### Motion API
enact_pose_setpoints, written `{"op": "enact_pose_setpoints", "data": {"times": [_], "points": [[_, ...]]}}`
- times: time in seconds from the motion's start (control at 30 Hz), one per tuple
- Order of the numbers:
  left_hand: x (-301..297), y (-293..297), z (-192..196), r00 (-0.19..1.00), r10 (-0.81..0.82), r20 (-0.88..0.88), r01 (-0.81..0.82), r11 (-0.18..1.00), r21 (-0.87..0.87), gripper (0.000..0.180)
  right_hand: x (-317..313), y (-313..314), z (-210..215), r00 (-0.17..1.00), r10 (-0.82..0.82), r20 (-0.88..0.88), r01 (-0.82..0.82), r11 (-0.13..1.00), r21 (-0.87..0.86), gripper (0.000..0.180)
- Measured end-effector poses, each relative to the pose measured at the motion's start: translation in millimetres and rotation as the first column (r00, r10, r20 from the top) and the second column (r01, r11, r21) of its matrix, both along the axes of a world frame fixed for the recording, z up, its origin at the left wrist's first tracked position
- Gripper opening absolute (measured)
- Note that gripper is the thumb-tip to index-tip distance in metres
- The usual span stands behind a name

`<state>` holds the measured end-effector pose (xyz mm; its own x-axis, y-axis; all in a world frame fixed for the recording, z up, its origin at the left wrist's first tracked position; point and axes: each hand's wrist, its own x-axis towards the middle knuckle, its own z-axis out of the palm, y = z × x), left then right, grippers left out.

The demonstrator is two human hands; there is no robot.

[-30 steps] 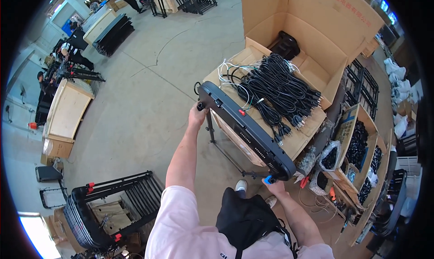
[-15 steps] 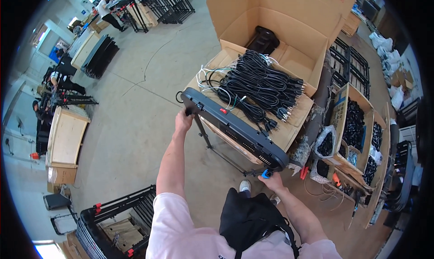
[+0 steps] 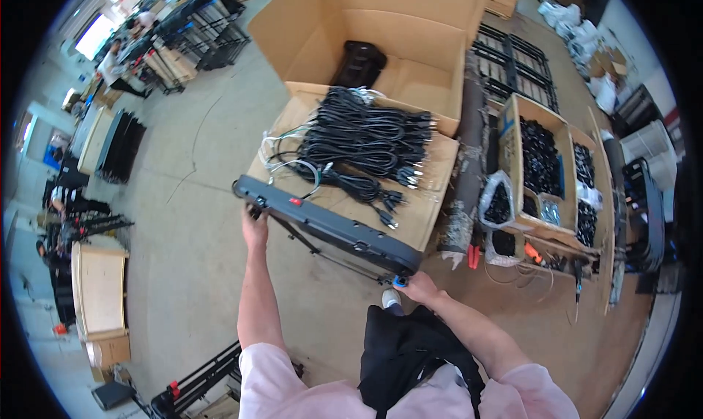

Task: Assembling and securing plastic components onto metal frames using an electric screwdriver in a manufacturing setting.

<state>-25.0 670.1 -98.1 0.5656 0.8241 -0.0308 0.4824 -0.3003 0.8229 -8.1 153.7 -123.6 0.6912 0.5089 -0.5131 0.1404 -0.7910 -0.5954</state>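
Two hands clamped: our left hand (image 3: 253, 227) on the long dark panel's (image 3: 329, 223) left end, our right hand (image 3: 421, 289) round a blue piece (image 3: 400, 281) at its right | panel along the surface's (image 3: 428, 207) near edge | black cables (image 3: 370, 137) on top | open carton (image 3: 417, 24) beyond

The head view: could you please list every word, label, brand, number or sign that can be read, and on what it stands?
Nothing can be read clearly.
Housing: no legible lettering; its red part is too small to show any.
Box: any print on its side is too blurred to read.
Carton: no legible text.
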Motion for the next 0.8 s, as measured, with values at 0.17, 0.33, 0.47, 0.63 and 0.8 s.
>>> {"op": "enact_pose_setpoints", "data": {"times": [0.17, 0.33, 0.47, 0.63, 0.8], "points": [[-71, -51, -110, 0.988, 0.153, -0.037, -0.156, 0.915, -0.371, 0.045, -9, -61, -24, 0.991, -0.128, -0.026, 0.129, 0.989, 0.076, 0.042], [-214, -220, -200, 0.122, -0.857, -0.501, 0.4, 0.505, -0.765, 0.028, -64, -160, -42, 0.967, -0.231, -0.11, 0.196, 0.945, -0.263, 0.041], [-218, -333, -173, 0.266, -0.937, -0.227, 0.465, 0.331, -0.821, 0.036, -144, -293, -59, 0.866, -0.471, -0.165, 0.362, 0.821, -0.442, 0.043], [-164, -357, -149, 0.215, -0.892, -0.398, 0.604, 0.442, -0.663, 0.029, -190, -359, -51, 0.789, -0.591, -0.17, 0.48, 0.764, -0.431, 0.043], [-88, -380, -150, 0.229, -0.799, -0.556, 0.723, 0.522, -0.453, 0.023, -206, -407, -72, 0.722, -0.651, -0.234, 0.56, 0.749, -0.354, 0.054]]}}
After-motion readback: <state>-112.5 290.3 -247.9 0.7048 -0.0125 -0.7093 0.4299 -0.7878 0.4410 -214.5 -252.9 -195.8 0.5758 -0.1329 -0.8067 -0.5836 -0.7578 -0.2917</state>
